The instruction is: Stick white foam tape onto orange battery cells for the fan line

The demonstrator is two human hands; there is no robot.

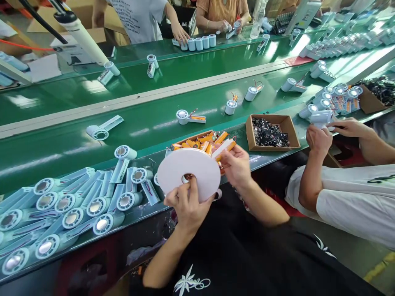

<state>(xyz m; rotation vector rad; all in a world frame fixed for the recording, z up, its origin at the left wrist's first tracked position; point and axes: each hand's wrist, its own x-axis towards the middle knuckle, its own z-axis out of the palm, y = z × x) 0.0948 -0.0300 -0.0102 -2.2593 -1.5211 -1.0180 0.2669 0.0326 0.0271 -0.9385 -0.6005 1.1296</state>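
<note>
My left hand (189,205) grips a round white tape roll (173,168), with fingers at the dark hole in its middle. My right hand (237,166) pinches an orange battery cell (226,151) beside the roll's upper right edge. A white strip (222,148) lies along the cell; whether it still joins the roll is hard to see. Just behind the roll, a shallow box holds several orange cells (193,143), partly hidden by the roll and my right hand.
Many light-blue fan housings (74,218) are piled at left. Further units (182,117) sit on the green conveyor (138,119). A cardboard box (274,144) of small black parts stands to the right. A co-worker's hands (319,137) hold a housing at right; other people work across the belt.
</note>
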